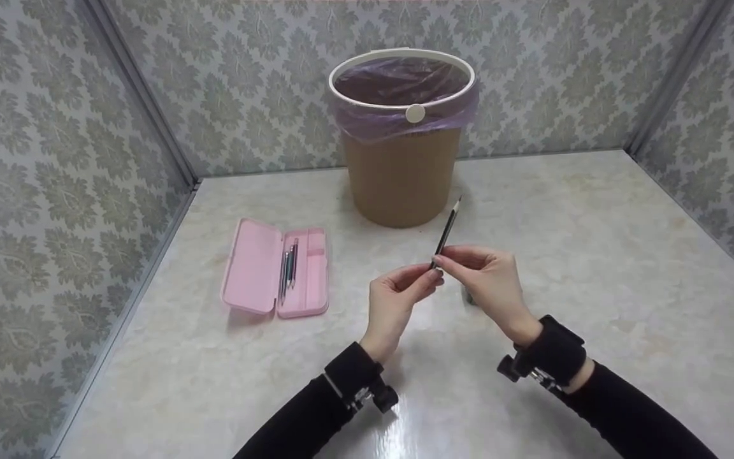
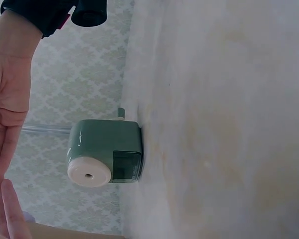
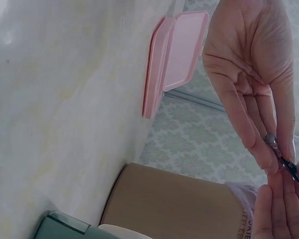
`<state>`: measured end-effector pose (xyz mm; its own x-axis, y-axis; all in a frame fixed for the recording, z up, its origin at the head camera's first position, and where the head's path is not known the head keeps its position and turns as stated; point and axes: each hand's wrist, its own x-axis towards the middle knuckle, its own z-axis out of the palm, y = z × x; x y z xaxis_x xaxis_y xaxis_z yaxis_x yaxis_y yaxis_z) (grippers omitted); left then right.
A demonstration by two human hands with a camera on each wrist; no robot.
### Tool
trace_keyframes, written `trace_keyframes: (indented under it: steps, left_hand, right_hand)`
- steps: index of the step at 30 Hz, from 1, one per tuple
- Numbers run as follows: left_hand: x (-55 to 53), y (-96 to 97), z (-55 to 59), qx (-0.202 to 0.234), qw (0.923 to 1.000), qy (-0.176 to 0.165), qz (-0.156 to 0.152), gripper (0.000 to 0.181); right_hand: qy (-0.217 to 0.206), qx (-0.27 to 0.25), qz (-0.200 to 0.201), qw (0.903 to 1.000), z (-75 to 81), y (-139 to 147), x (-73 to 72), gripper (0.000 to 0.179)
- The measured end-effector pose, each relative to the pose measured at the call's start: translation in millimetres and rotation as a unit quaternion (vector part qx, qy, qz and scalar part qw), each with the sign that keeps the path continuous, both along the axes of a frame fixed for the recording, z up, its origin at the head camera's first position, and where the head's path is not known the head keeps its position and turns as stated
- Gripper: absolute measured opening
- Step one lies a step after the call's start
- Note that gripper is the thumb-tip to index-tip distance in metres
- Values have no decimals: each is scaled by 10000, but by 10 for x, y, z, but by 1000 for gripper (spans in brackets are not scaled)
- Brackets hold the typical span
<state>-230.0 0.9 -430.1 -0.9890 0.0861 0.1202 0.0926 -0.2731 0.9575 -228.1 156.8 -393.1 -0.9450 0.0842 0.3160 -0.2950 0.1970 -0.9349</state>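
Note:
A dark pencil (image 1: 448, 229) is held slanting up in front of the bin, its pale sharpened point aimed away from the body. My left hand (image 1: 399, 296) pinches its lower end between thumb and fingers. Close above that grip, the right hand (image 1: 485, 280) pinches the shaft. The right wrist view shows the pencil's silvery blunt end (image 3: 271, 140) among the left fingers. A green pencil sharpener (image 2: 97, 137) with a pale round front and a small hole stands on the table. In the head view, the right hand hides most of it.
At left lies an open pink pencil case (image 1: 317, 287) holding several pencils (image 1: 289, 271), its lid (image 1: 252, 264) folded left. A brown bin (image 1: 399, 178) with a cream rim and purple liner stands at the back, before patterned walls (image 1: 246, 95). The pale table (image 1: 596, 255) extends right.

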Motion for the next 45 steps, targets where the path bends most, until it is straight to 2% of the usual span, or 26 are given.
trace_keyframes:
  steps: [4, 8, 11, 13, 15, 17, 21, 23, 25, 27, 30, 33, 35, 37, 40, 42, 45]
  left_hand:
    - [-4, -17, -3, -283, 9995, 113, -1, 25]
    - [-5, -49, 1, -727, 9969, 302, 30, 26]
    - [-1, -92, 2, -944, 9946, 442, -5, 27]
    - [5, -133, 7, -1016, 9934, 521, -65, 28]
    - [11, -183, 16, -1053, 9926, 586, -138, 30]
    - [17, -239, 29, -1147, 9909, 684, -189, 33]
    - [28, -355, 74, -1413, 9848, 1003, -139, 36]
    - [32, -408, 98, -1662, 9782, 1245, -27, 35]
    - [37, -456, 118, -1965, 9676, 1584, 88, 36]
    - [42, -498, 129, -2343, 9510, 2006, 206, 36]
    - [44, -545, 117, -2882, 9162, 2758, 379, 35]
    - [44, -573, 88, -3348, 8763, 3412, 601, 32]
    - [48, -582, 75, -3607, 8527, 3708, 728, 29]
    - [55, -584, 70, -3820, 8339, 3900, 809, 26]
    - [68, -583, 74, -3988, 8186, 4046, 841, 21]
    - [74, -582, 78, -4029, 8147, 4089, 822, 18]
    - [76, -586, 77, -4051, 8132, 4103, 791, 16]
  right_hand:
    - [48, 10, 66, 10000, -7, 4, 0, 20]
    - [276, 163, 141, 9994, -18, 14, 1, 16]
    - [646, 535, 242, 9962, -22, 29, 7, 13]
    - [1071, 884, 378, 9896, -33, 50, 7, 13]
    - [1651, 1320, 542, 9759, -47, 80, 6, 13]
    - [2268, 1770, 669, 9554, -64, 115, -6, 16]
    - [3317, 2666, 637, 9027, -75, 177, -33, 23]
    - [3681, 3103, 536, 8748, -73, 201, -47, 24]
    - [3991, 3547, 426, 8445, -74, 222, -56, 23]
    - [4245, 3920, 340, 8154, -75, 237, -60, 22]
    - [4517, 4349, 317, 7783, -77, 254, -58, 23]
    - [4724, 4646, 313, 7484, -82, 261, -53, 25]
    - [4826, 4798, 290, 7322, -87, 261, -47, 26]
    - [4901, 4883, 268, 7215, -88, 256, -43, 27]
    - [4933, 4940, 269, 7154, -78, 245, -31, 28]
    - [4927, 4966, 265, 7141, -74, 237, -26, 29]
    - [4909, 4971, 277, 7149, -76, 232, -20, 27]
